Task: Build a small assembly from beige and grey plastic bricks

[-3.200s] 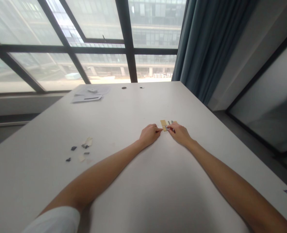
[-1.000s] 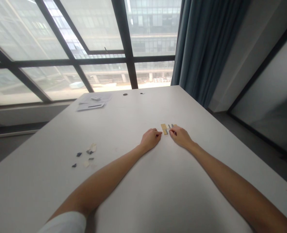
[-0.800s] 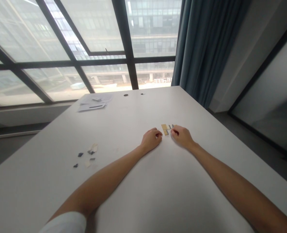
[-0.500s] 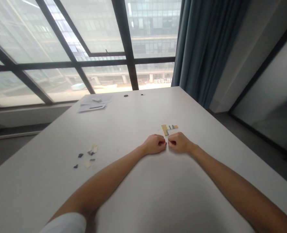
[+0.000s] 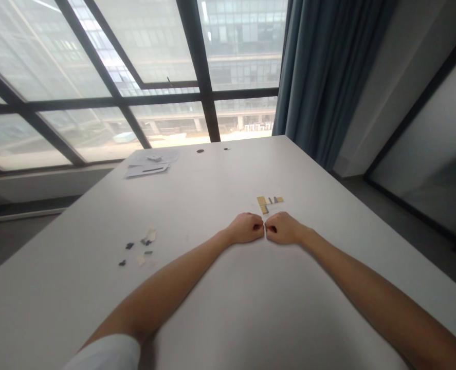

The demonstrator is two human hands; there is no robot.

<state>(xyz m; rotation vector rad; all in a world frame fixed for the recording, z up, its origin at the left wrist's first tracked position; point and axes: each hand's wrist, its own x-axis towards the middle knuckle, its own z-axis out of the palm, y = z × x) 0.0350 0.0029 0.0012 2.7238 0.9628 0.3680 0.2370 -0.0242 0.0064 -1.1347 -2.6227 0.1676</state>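
Observation:
My left hand (image 5: 246,227) and my right hand (image 5: 283,227) rest on the white table, knuckles almost touching. Both are closed with the fingers curled in. Whatever the fingertips might hold is hidden or too small to make out. Just beyond them lies a flat, L-shaped arrangement of small yellow, grey and pale pieces (image 5: 261,202). A short row of it runs to the right, above my right hand, and its lower end comes close to the gap between the hands.
Left of my left forearm lie several loose dark pieces (image 5: 129,246) and cream pieces (image 5: 141,260). Papers (image 5: 146,170) sit at the table's far left corner. A round dark disc (image 5: 200,151) is near the far edge, before the windows. A blue curtain (image 5: 320,77) hangs at the right.
My right hand has come slightly closer to my left, narrowing the gap between them. Both hands stay closed. The pieces keep their arrangement.

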